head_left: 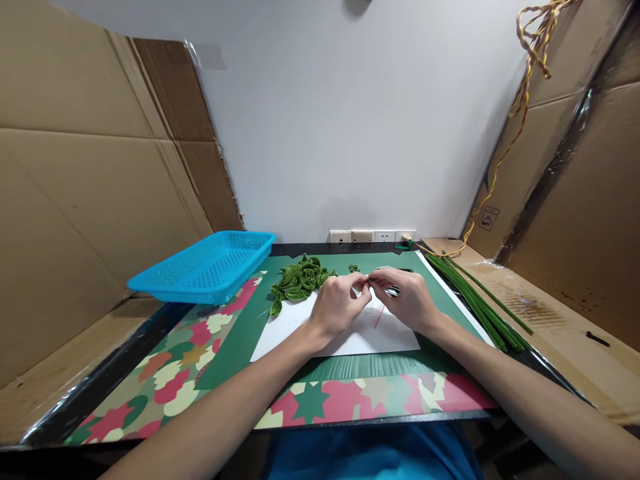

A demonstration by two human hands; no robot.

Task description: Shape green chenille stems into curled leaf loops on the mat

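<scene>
We found the left hand (337,301) and right hand (407,297), equally near, with fingers pinched narrow on a small green piece (369,281) between them, above the white sheet (286,335). The piece's long axis we could not determine. Green loops (306,275) lay left of it.

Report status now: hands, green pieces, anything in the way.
Left hand and right hand meet over white paper, pinching small green piece, mostly hidden. Green loops heaped beside left hand. No obstruction seen at hands.
</scene>
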